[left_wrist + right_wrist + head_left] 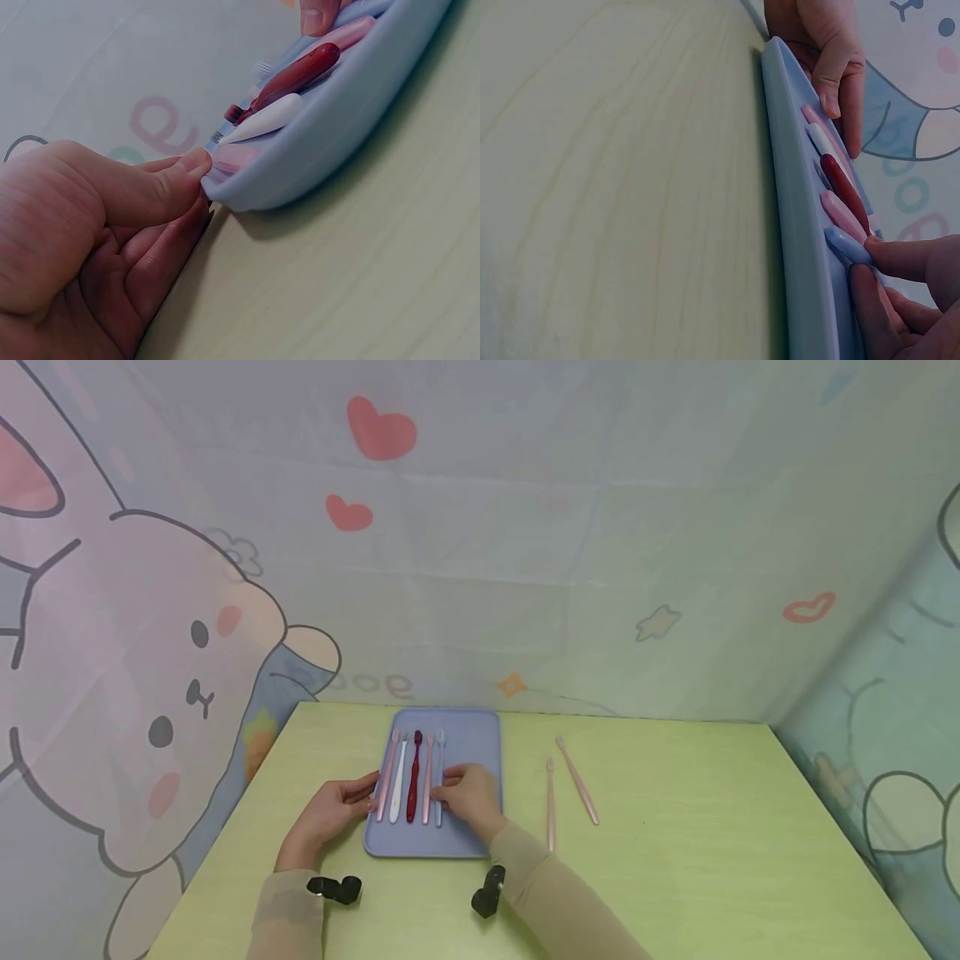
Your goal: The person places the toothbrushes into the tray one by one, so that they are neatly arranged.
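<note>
A blue-purple tray (472, 739) lies on the table with several toothbrushes side by side in its left half. From the left come a pink toothbrush (387, 777), a white toothbrush (399, 781), a red toothbrush (413, 781), a second pink toothbrush (428, 781) and a light blue toothbrush (440, 752). My right hand (472, 795) pinches the light blue one's handle (847, 246) between thumb and fingers, low inside the tray. At the tray's left rim, my left hand (330, 814) grips the edge, its thumb (193, 161) on top and the other fingers against the outside.
Two more pink toothbrushes, one upright in view (551, 806) and one slanted (577, 781), lie on the yellow-green table (690, 827) right of the tray. A cartoon-printed cloth (600, 527) stands behind the table and along both sides.
</note>
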`<move>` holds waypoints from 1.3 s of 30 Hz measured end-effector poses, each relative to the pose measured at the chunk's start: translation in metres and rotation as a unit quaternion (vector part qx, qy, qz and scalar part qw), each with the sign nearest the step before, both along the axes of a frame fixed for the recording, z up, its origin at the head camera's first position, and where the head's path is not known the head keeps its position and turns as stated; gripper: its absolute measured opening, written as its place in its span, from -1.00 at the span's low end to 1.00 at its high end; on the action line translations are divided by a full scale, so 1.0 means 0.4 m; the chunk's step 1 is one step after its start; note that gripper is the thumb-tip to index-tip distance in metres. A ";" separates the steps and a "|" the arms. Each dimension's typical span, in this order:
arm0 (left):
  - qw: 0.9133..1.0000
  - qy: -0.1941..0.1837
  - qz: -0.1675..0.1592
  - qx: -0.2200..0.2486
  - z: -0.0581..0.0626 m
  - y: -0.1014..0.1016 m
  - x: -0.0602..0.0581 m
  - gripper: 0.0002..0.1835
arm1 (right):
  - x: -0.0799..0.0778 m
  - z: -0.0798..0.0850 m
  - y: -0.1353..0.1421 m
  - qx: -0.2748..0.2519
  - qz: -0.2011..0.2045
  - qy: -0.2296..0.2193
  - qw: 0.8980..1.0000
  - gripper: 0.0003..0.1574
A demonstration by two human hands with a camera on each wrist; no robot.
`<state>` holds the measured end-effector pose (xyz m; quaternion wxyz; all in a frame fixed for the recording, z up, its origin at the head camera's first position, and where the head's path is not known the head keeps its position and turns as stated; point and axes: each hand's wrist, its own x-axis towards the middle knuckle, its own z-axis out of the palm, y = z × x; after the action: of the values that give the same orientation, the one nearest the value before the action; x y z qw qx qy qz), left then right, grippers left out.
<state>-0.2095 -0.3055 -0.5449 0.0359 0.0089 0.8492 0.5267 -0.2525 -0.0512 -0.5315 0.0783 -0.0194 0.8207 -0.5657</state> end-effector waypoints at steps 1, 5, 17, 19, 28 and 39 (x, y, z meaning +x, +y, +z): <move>1.000 0.000 0.000 0.000 0.000 0.000 0.000 -0.44 | 0.000 0.000 -0.001 0.003 -0.002 -0.001 1.000 -0.57; 1.000 -0.001 0.000 -0.001 0.000 0.000 0.001 -0.44 | 0.002 0.000 -0.003 0.020 -0.003 0.005 1.000 -0.58; 1.000 -0.003 0.003 -0.010 0.002 0.001 0.003 -0.44 | 0.000 -0.004 -0.005 0.086 -0.004 0.050 0.995 -0.62; 1.000 -0.002 0.003 -0.011 0.004 0.002 0.004 -0.44 | 0.000 -0.004 -0.004 0.097 -0.005 0.058 0.994 -0.62; 1.000 0.001 -0.002 -0.006 0.002 0.000 0.006 -0.44 | 0.008 0.002 -0.002 0.118 0.000 0.080 0.990 -0.66; 1.000 0.008 0.001 -0.016 -0.002 0.002 0.004 -0.45 | 0.009 0.009 0.007 0.133 0.009 0.102 0.986 -0.69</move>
<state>-0.2081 -0.3048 -0.5456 0.0287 0.0120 0.8581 0.5126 -0.2488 -0.0485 -0.5278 0.0011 -0.0741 0.8923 -0.4454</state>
